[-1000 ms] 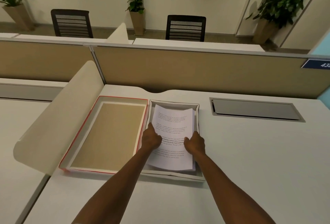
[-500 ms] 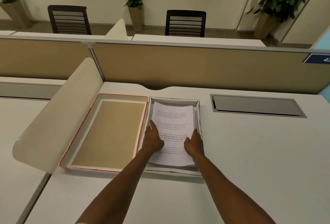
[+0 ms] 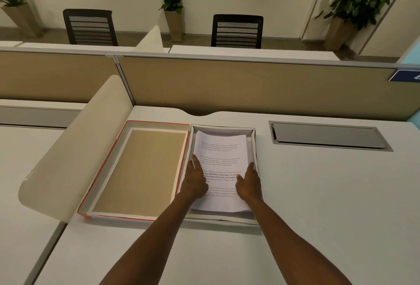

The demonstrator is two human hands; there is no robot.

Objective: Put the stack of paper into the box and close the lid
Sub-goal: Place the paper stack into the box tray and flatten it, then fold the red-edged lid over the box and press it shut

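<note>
A stack of printed white paper (image 3: 221,148) lies flat inside the shallow white box (image 3: 254,133) on the desk. My left hand (image 3: 196,180) rests palm down on the stack's left side, fingers stretched out. On the stack's right side my right hand (image 3: 249,182) lies the same way, beside the box's right wall. Neither hand grips anything. The lid (image 3: 141,166), red-edged with a brown inside, lies upside down directly left of the box, touching it.
A cream curved divider (image 3: 75,148) stands left of the lid. A grey cable hatch (image 3: 327,136) is set into the desk at right. A tan partition (image 3: 227,85) runs behind the desk, with chairs and potted plants beyond it.
The stack has dropped from a tilt to lying flat in the box. Both hands have gone from gripping its sides to resting flat on top.
</note>
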